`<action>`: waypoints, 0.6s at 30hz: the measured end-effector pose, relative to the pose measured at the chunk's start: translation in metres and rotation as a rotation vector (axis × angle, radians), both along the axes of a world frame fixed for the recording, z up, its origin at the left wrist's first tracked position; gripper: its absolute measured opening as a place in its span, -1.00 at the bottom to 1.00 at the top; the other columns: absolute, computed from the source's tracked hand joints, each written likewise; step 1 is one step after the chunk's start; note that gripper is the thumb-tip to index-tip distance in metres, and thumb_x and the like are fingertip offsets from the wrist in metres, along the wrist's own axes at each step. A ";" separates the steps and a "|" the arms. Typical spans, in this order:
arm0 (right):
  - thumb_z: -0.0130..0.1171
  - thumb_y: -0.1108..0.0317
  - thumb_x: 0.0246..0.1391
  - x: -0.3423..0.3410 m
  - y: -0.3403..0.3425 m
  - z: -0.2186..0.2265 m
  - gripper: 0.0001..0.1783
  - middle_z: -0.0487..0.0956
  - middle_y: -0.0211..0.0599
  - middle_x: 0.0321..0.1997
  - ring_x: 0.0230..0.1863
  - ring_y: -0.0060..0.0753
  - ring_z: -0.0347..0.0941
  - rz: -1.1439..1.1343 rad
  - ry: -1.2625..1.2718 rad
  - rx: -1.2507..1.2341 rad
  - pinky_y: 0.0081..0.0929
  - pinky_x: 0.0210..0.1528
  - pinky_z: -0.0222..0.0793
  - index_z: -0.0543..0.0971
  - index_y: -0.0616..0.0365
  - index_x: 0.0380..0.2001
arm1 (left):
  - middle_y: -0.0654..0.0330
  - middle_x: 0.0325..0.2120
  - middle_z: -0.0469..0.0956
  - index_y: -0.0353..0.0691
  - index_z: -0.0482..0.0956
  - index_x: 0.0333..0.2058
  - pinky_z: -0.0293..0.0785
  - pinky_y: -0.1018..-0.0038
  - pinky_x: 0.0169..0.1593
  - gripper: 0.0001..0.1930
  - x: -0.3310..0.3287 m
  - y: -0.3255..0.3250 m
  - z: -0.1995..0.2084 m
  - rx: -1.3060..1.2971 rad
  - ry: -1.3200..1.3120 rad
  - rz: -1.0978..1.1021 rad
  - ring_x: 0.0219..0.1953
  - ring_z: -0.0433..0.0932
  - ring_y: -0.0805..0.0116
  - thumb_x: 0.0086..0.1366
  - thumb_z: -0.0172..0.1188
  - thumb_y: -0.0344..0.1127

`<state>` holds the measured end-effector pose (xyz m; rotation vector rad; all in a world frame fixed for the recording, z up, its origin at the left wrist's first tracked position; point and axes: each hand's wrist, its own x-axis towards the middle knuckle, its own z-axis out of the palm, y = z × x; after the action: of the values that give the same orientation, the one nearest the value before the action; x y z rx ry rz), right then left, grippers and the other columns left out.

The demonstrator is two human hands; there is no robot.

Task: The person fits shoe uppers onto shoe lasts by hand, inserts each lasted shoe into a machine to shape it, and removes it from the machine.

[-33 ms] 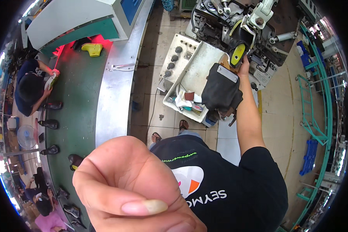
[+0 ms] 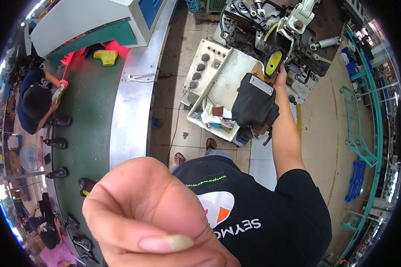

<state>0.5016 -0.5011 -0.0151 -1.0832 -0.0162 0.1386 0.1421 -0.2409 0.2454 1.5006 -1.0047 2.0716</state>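
My left hand (image 2: 151,209) fills the lower middle, very near the camera. Its fingers are curled and pressed together, with a long nail in view; anything inside them is hidden. Out at the end of my right arm, my right hand (image 2: 280,78) grips the near end of a black shoe upper on a yellow-green last (image 2: 274,63). Most of its fingers are behind the last. The shoe sits in a machine (image 2: 298,24) with metal arms and clamps. Just left of my right wrist hangs a black cloth-like cover (image 2: 255,102) with a metal plate.
A white tray (image 2: 223,80) with rags and small tools adjoins a knobbed control panel (image 2: 205,58). On the left, a green conveyor (image 2: 89,133) carries shoes and a yellow last (image 2: 105,57) beneath a red-lit housing. A co-worker (image 2: 35,100) handles a shoe there. Green racks stand right.
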 end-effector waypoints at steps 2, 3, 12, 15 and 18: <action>-0.13 -0.13 0.35 0.002 0.008 0.001 -0.39 0.52 -0.17 0.09 0.07 -0.15 0.52 -0.006 -0.019 -0.012 -0.16 0.17 0.42 0.39 0.15 0.17 | 0.82 -0.10 0.49 0.37 0.36 0.25 0.40 0.46 -0.07 -0.53 0.003 0.002 0.010 0.048 0.030 0.015 -0.22 0.43 0.66 0.38 0.06 0.08; -0.13 -0.13 0.35 0.001 0.008 0.001 -0.39 0.52 -0.17 0.09 0.07 -0.15 0.52 -0.002 -0.017 -0.014 -0.16 0.17 0.42 0.39 0.15 0.17 | 0.82 -0.10 0.48 0.37 0.36 0.25 0.40 0.45 -0.06 -0.53 0.003 0.004 0.014 0.095 0.064 0.024 -0.22 0.42 0.67 0.38 0.07 0.07; -0.04 -0.20 0.28 0.001 0.013 0.001 -0.36 0.59 -0.19 0.01 0.00 -0.22 0.55 0.086 -0.011 0.097 -0.22 0.08 0.49 0.46 0.15 0.11 | 0.33 -0.29 0.54 -0.04 0.47 -0.01 0.55 0.36 -0.36 -0.65 0.002 -0.021 -0.032 -0.077 0.500 0.012 -0.37 0.56 0.35 0.30 0.20 -0.07; -0.01 -0.24 0.25 -0.008 0.006 0.006 -0.32 0.58 -0.21 0.02 0.00 -0.22 0.56 0.106 0.028 0.099 -0.22 0.08 0.48 0.46 0.13 0.12 | 0.22 -0.43 0.66 -0.19 0.62 -0.14 0.62 0.45 -0.30 -0.59 0.017 -0.015 -0.090 -0.108 0.875 0.023 -0.40 0.67 0.34 -0.05 0.44 -0.47; 0.02 -0.26 0.23 -0.017 0.010 0.012 -0.31 0.59 -0.24 -0.03 -0.05 -0.26 0.56 0.032 0.063 0.087 -0.28 0.04 0.50 0.47 0.13 0.10 | 0.11 -0.43 0.67 -0.31 0.65 -0.23 0.55 0.46 -0.38 -0.71 0.026 -0.009 -0.178 -0.166 1.181 0.142 -0.45 0.66 0.25 0.01 0.41 -0.47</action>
<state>0.4843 -0.4910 -0.0028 -0.9920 0.0169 0.1993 0.1682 -0.2494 0.0674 2.2277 -0.2426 0.9144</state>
